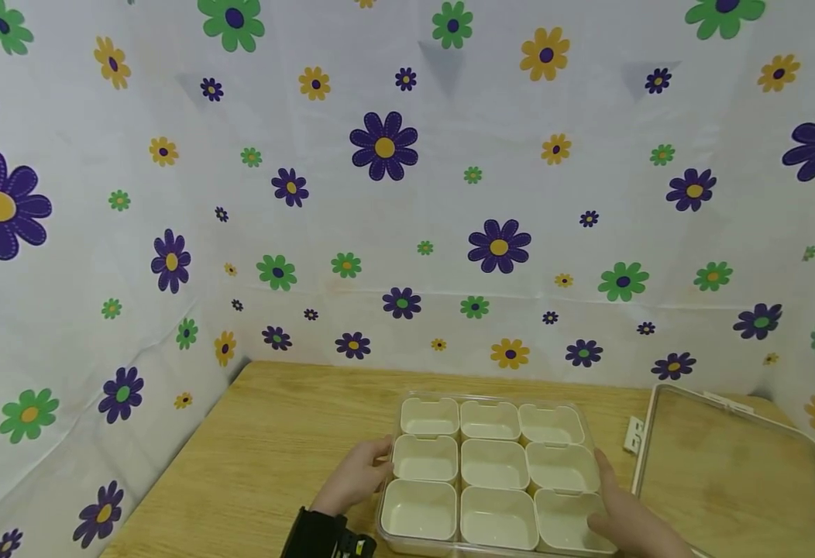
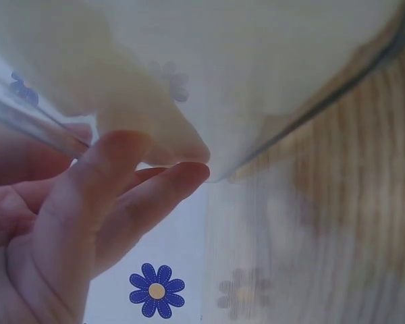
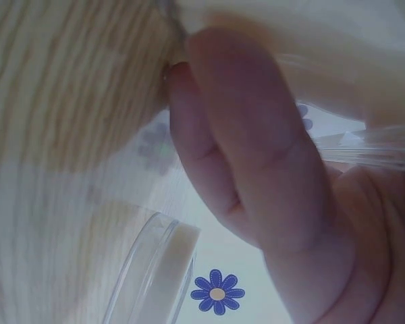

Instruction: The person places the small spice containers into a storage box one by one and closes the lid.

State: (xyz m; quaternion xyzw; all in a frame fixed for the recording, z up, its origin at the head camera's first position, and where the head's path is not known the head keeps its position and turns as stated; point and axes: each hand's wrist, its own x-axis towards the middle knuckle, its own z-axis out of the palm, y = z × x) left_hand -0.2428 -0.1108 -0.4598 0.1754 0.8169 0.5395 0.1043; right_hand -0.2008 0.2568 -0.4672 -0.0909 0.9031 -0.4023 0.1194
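Note:
A clear plastic box [image 1: 417, 547] holds several cream cups [image 1: 494, 465] in rows, all with bare insides in the head view. My left hand [image 1: 355, 474] grips its left wall; in the left wrist view the bent fingers [image 2: 165, 202] meet near the box's lower edge. At the right side, my right hand [image 1: 627, 515] holds the opposite wall, thumb over the rim by the front right cup. The right wrist view shows curled fingers [image 3: 256, 135] against the clear wall. Whether the base touches the table cannot be told.
A clear lid [image 1: 735, 465] with a pale frame lies at the right of the wooden table [image 1: 254, 449]. White clips [image 1: 634, 435] stick out from its edges. Flower-printed white cloth [image 1: 442, 201] hangs behind the table and along both sides.

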